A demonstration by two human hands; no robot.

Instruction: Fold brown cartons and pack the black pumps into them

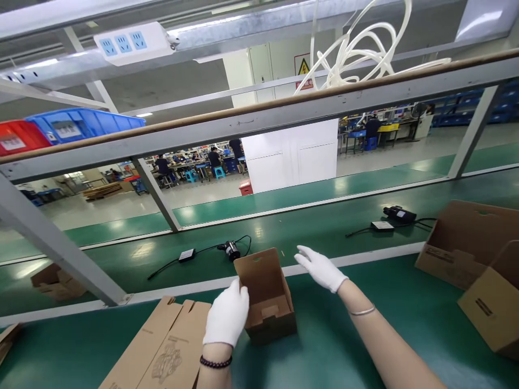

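A small brown cardboard box (271, 336) stands with its lid raised on the green bench. My left hand (227, 314), in a white glove, is closed at the box's left wall; part of its grip is hidden. My right hand (322, 268), also gloved in white, is in the air to the right of the box with nothing in it, fingers stretched out. Beyond the box, a black pump-like device (231, 249) with a cable and a small labelled adapter (187, 255) lies on the green belt.
Flattened cardboard (162, 351) lies at left. More open boxes (458, 259) stand at right, near a second black device (399, 214). A slanted metal post (60, 243) and a shelf beam (243, 121) frame the belt. Another box (59, 282) sits far left on the belt.
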